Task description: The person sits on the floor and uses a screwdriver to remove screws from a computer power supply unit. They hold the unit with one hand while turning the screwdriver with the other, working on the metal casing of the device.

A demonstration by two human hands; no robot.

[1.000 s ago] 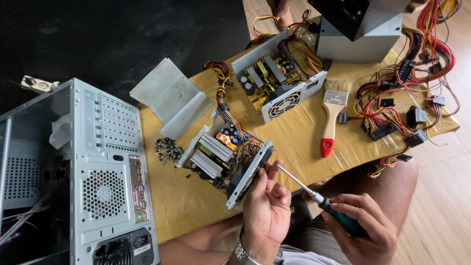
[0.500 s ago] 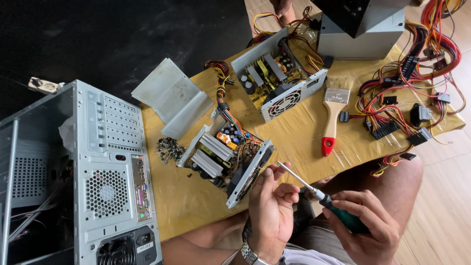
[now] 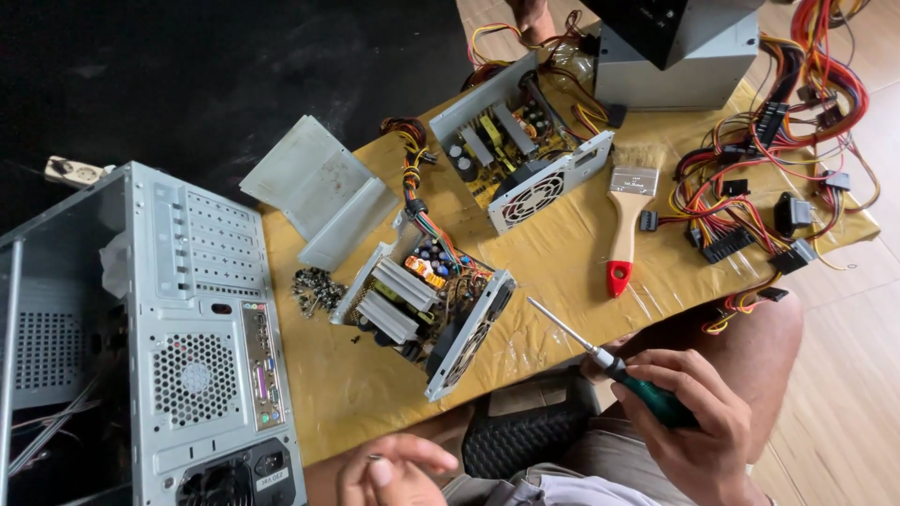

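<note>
The table (image 3: pixel 366 394), covered in tan plastic-wrapped sheet, is the landmark here. Off its left edge stands a grey computer case (image 3: pixel 187 347), rear panel and fan grille facing up. At the table's far right corner sits a grey box (image 3: pixel 684 66) with a dark lid, and beside that, along the right end, sprawls a tangle of red, yellow and black cables (image 3: pixel 759 178) with black plugs.

Toward the far middle of the table lies an opened power supply (image 3: pixel 520 155), fan grille facing the near side. A second opened unit (image 3: pixel 422 300) lies at the table's centre, heat sinks and coloured wires exposed, its fan plate tipped toward the near edge. Two clear plastic sheets (image 3: pixel 319 187) rest at the far left corner.

Right of centre lies a brush (image 3: pixel 623 220) with a wooden handle and red tip. Left of the central unit is a small heap of dark screws (image 3: pixel 317 289).

At the near edge, the right hand (image 3: pixel 698 422) is clenched around the green handle of a screwdriver (image 3: pixel 600 356), whose shaft points up-left over the table toward the central unit without touching it. The left hand (image 3: pixel 394 468), below the near edge, is loosely curled with the fingertips pinched together; what they hold, if anything, is too small to tell
</note>
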